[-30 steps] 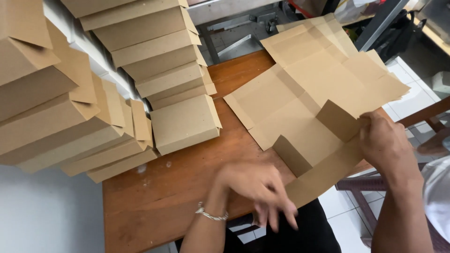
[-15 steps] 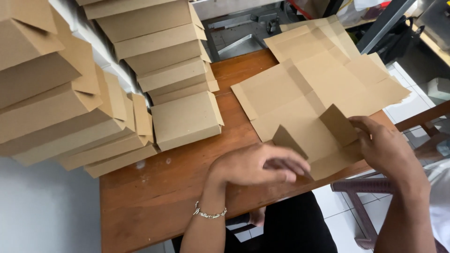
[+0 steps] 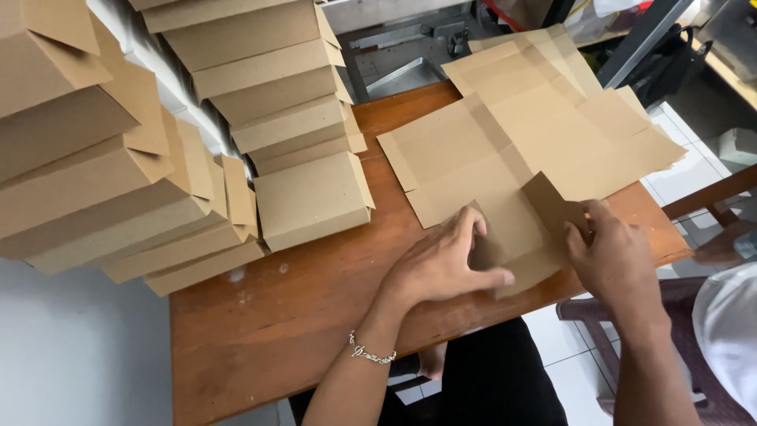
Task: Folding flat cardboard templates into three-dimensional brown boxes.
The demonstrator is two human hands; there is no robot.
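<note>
While the left hand (image 3: 445, 264) presses flat on the cardboard sheet (image 3: 473, 170), the right hand (image 3: 611, 256) pinches its flap (image 3: 552, 203); the side flaps likely need folding up next.

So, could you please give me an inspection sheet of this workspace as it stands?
Surface: brown wooden table, scuffed.
Job's things: flat cardboard blank on the table, side flaps raised; more blanks behind.
Clutter: folded cardboard boxes stacked at left.
Grippers: left hand presses the blank's near edge; right hand lifts a flap.
Cables: nothing seen.
Surroundings: tiled floor, metal frame beyond.
</note>
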